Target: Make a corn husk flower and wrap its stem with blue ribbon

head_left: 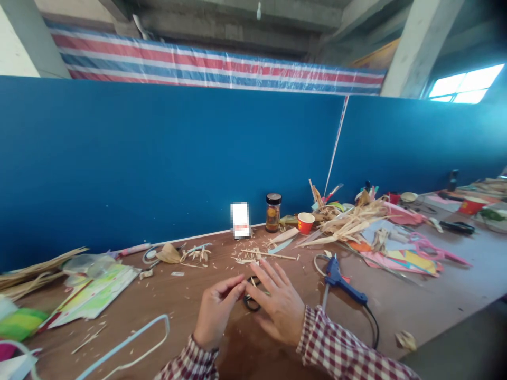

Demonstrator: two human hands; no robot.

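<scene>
Hands, quantity two: both extend from checked sleeves over the brown table (pixel 178 301). The left hand (pixel 216 311) has its thumb and index finger bent toward each other; whether the tips close on a small part cannot be told. The right hand (pixel 281 306) is largely open, palm down, fingers extended and slightly spread; whether its index finger presses on anything at the left fingertips cannot be told.

Work item, quantity one: a dark looped item (pixel 250 307) is located between the two hands, partly covered by the right fingers. Its exact type cannot be determined.

Surrounding items:
- One blue glue gun (pixel 336 279), to the right of the right hand, with a dark cord.
- One lidded jar (pixel 273 215), near the blue partition (pixel 178 158).
- Three red paper cups: one beside the jar (pixel 306 224), two farther right.
- One pair of pink-handled scissors (pixel 425 248), at the right.
- One bent pale strip (pixel 130 338), at the lower left.
- One pile of dried husks (pixel 356 219), right of the jar.
- Pale slivers (pixel 251 256), too numerous to count, scattered beyond the hands
</scene>
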